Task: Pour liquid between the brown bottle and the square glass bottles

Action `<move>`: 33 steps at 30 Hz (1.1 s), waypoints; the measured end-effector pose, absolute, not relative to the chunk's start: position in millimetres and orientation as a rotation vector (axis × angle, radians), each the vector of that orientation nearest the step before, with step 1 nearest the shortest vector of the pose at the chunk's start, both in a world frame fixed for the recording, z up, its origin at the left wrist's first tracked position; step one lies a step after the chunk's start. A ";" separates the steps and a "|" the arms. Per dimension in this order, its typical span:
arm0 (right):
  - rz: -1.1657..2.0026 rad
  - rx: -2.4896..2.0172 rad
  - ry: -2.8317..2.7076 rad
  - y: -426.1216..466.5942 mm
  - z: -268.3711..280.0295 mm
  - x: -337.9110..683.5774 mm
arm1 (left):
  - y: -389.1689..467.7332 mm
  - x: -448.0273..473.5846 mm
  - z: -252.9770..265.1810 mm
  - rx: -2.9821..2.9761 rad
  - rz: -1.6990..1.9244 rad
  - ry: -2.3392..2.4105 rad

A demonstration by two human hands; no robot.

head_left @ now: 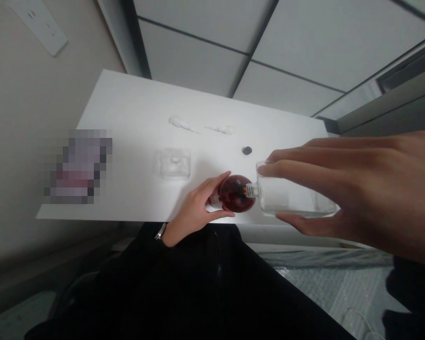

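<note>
My left hand (196,205) is wrapped round a bottle of dark red-brown liquid (238,193) near the table's front edge. In my right hand (361,184) is a clear, square glass bottle (286,193), tipped on its side with its threaded neck pointing left. That neck is over the brown bottle's mouth; whether the two touch I cannot tell. No liquid shows clearly inside the tilted glass bottle. A second clear glass bottle (176,165), without a cap, stands to the left of my left hand. Beyond the brown bottle lies a small black cap (247,150).
Two whitish translucent pieces, perhaps spray or pump tops (182,124), lie towards the back of the white table (131,113). A pixelated object (80,167) occupies the left end. Panelled cabinet doors (198,33) rise behind, and a wall with a socket plate (42,26) is at left.
</note>
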State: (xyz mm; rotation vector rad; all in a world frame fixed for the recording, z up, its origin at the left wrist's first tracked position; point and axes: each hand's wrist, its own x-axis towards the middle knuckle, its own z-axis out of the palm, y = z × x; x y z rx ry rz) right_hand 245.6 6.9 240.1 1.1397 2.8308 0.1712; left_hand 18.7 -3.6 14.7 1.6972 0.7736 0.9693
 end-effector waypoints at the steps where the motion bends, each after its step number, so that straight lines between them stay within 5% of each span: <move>1: 0.173 1.138 2.825 6.8 240.0 245.3 | -3.6 18.6 14.8 1.695 0.972 0.769; 24: 0.417 1.106 2.709 6.7 239.5 242.5 | -6.1 18.8 15.3 1.692 0.988 0.805; 33: 0.231 1.051 2.844 12.0 243.8 244.0 | -5.1 18.6 15.2 1.660 0.966 0.799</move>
